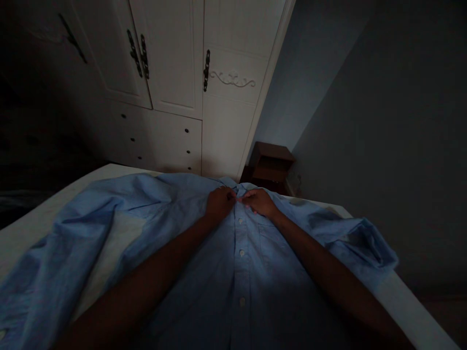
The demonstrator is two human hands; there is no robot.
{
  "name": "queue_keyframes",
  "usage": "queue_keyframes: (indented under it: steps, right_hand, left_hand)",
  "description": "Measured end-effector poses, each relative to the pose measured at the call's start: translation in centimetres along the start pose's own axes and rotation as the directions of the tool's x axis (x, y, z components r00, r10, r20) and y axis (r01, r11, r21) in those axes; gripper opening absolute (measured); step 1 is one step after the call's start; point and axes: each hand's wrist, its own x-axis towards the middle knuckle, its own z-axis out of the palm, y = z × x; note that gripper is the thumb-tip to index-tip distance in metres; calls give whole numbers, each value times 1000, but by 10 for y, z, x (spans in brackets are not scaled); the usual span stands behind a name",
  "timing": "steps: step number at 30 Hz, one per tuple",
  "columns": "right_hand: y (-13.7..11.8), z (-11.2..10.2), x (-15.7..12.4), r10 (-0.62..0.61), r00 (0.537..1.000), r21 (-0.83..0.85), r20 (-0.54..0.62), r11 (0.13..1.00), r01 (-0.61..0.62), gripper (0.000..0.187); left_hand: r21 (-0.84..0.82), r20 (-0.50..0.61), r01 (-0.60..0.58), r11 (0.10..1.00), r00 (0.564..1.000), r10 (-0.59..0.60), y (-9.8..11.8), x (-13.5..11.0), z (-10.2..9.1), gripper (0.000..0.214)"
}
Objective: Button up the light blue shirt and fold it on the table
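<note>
A blue long-sleeved button-up shirt (204, 282) lies spread out, front side up, its collar at the far end and its sleeves out to both sides. Down the middle runs the placket, where several pale buttons (242, 253) show. Just below the collar, my left hand (220, 202) pinches the shirt at the placket's left edge. Facing it, my right hand (260, 201) grips the same spot from the right, its fingertips nearly meeting the left ones. Whatever button sits between the fingertips is hidden.
Under the shirt is a white flat surface (412, 296). Beyond its far edge stands a white wardrobe (226, 131) with dark handles and drawer knobs. A small brown wooden cabinet (272, 158) is at the back, beside a grey wall (383, 146). The room is dim.
</note>
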Motion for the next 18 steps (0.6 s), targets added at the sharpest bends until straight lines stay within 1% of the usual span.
queue_keyframes:
  steps: [2, 5, 9, 13, 15, 18]
  right_hand:
    - [2, 1, 0, -29, 999, -57, -24, 998, 28, 24]
    - [5, 2, 1, -40, 998, -73, -42, 997, 37, 31]
    - [9, 3, 5, -44, 996, -30, -78, 999, 42, 38]
    - [12, 4, 6, -63, 994, -22, -90, 998, 61, 41]
    - [13, 6, 3, -75, 990, -15, -115, 997, 74, 42]
    - [15, 9, -3, -133, 974, -9, -184, 991, 133, 42]
  left_hand:
    - [15, 11, -16, 1000, 1000, 16, -1, 0, 0, 13]
    - [77, 26, -27, 997, 999, 25, 2, -1, -2, 17]
    - [242, -7, -49, 969, 999, 52, 9, -6, -5, 28]
    - [393, 8, -78, 916, 997, 81, 13, -14, -5, 28]
    - [407, 33, -99, 908, 995, 94, 12, -18, -4, 26]
    - [370, 80, -168, 914, 986, 149, 6, -24, -6, 31]
